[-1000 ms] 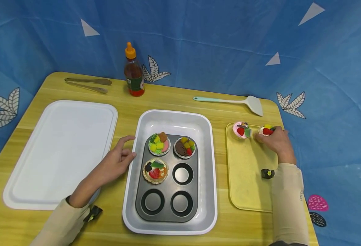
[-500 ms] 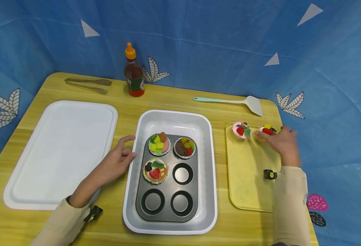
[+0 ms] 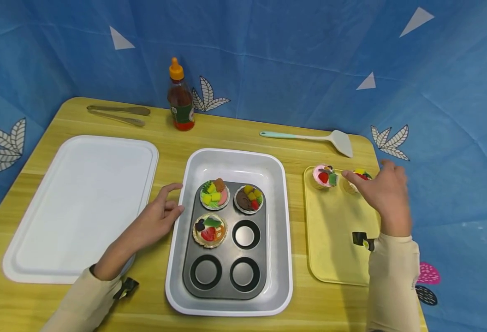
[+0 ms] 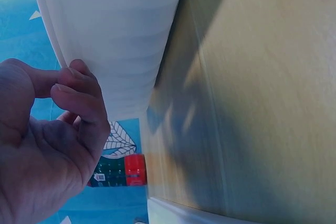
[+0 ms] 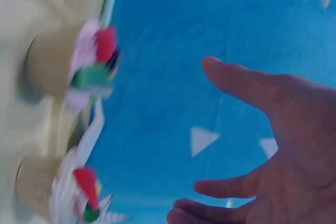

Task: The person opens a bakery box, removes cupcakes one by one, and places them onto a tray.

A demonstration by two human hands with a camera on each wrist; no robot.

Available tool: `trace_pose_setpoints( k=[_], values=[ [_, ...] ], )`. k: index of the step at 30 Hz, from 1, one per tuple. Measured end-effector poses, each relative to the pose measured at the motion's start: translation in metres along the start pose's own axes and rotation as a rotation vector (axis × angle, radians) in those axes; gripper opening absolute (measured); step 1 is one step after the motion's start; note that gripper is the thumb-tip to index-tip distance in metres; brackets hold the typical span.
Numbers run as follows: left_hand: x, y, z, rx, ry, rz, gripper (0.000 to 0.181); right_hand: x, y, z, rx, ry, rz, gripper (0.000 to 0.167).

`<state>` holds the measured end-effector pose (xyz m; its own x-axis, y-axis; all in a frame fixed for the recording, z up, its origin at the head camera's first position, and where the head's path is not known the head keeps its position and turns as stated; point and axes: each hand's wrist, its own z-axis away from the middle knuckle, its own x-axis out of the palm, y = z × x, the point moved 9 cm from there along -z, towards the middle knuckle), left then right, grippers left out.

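My right hand point(image 3: 386, 196) hovers over the yellow tray point(image 3: 330, 258), thumb and fingers spread, holding nothing. Below and beside it stands a cream-topped cupcake point(image 3: 351, 184), partly hidden; in the right wrist view this cupcake point(image 5: 63, 192) is apart from the fingers. The pink-topped cupcake point(image 3: 321, 177) stands to its left on the same tray. At the left side of the white deep tray point(image 3: 288, 240), my left hand point(image 3: 156, 219) touches the rim with loosely bent fingers. Inside that tray lies a grey muffin pan point(image 3: 227, 258) holding a green-topped cup point(image 3: 215, 195), a chocolate cup point(image 3: 248, 199) and a fruit tart point(image 3: 209, 230).
A flat white tray point(image 3: 86, 203) lies at the left, with tongs point(image 3: 119, 110) behind it. A sauce bottle point(image 3: 181, 103) stands at the back edge. Behind the yellow tray lies a pale spatula point(image 3: 341, 142). Blue cloth point(image 3: 276, 55) hangs behind the table.
My right hand has let go of the cream-topped cupcake and risen off it towards the right, its fingers spreading. The left hand has stayed at the deep tray's rim.
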<state>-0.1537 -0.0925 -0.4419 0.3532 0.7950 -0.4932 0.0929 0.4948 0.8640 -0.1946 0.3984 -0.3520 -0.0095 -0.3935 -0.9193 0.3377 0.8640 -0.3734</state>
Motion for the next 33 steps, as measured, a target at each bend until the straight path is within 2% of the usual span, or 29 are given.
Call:
trace_pose_setpoints(
  k=[5,10,17,21,27,33],
  values=[
    [0.0,0.0,0.0,-0.001,0.002,-0.004,0.052,-0.001,-0.03,0.016,-0.099,0.013,-0.08,0.106],
    [0.001,0.0,0.0,0.004,0.002,-0.001,0.052,-0.003,-0.051,0.029,-0.168,-0.015,-0.156,0.104],
    [0.0,0.0,0.001,0.013,0.013,-0.011,0.052,-0.004,-0.085,0.053,-0.261,-0.026,-0.223,0.093],
    [0.001,0.0,0.001,0.008,0.01,0.002,0.052,-0.003,-0.104,0.063,-0.312,-0.024,-0.229,0.092],
    [0.001,-0.002,0.001,0.006,0.01,0.008,0.052,-0.003,-0.125,0.075,-0.338,-0.026,-0.225,0.092],
    [0.0,-0.003,0.001,0.003,0.011,-0.001,0.052,0.013,-0.15,0.089,-0.424,-0.054,-0.203,0.09]
  ],
)
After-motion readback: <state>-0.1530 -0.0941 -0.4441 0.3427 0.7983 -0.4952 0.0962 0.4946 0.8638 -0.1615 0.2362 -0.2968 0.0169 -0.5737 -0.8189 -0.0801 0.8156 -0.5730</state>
